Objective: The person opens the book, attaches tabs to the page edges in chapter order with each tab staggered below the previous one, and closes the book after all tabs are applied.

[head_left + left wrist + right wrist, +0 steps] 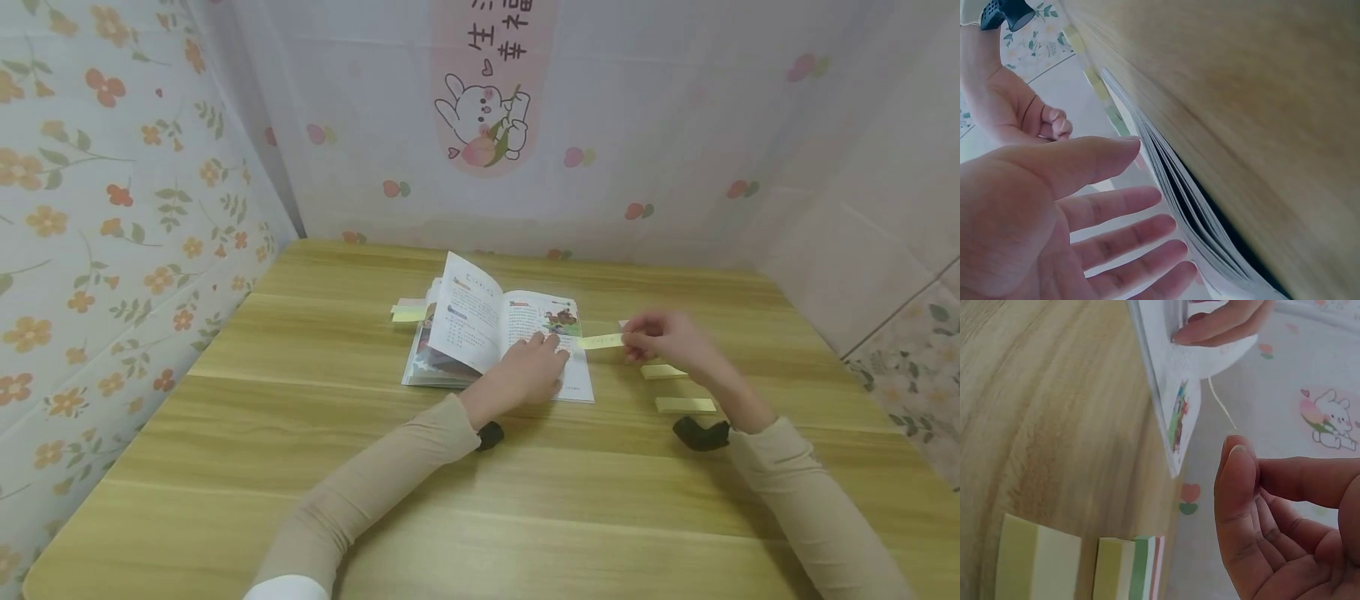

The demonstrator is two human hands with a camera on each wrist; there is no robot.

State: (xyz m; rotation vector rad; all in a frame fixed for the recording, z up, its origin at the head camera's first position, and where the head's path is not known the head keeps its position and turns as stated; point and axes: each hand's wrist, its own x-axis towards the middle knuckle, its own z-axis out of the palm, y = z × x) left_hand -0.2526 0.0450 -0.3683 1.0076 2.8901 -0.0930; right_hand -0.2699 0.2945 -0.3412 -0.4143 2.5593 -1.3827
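An open book (543, 304) with printed text and a colour picture lies on the table; one left-hand page (465, 312) stands partly raised. My left hand (528, 367) rests on the right-hand page, its fingers extended, as the left wrist view also shows along the page edges (1166, 162). With thumb and fingertips, my right hand (667, 342) pinches the outer end of a yellow sticky note strip (600, 341) with faint writing. The strip's other end overlaps the right page's edge. Seen edge-on in the right wrist view, the strip (1222, 403) is a thin curved line above the pinching fingertips.
Yellow sticky note pads (686, 405) (1038, 562) lie right of the book, with a green pad (1141, 565) beside them. Yellow tabs (408, 313) stick out from the book's left side. Black wrist devices (701, 433) sit at both wrists. Patterned cloth (360, 108) hangs behind the table.
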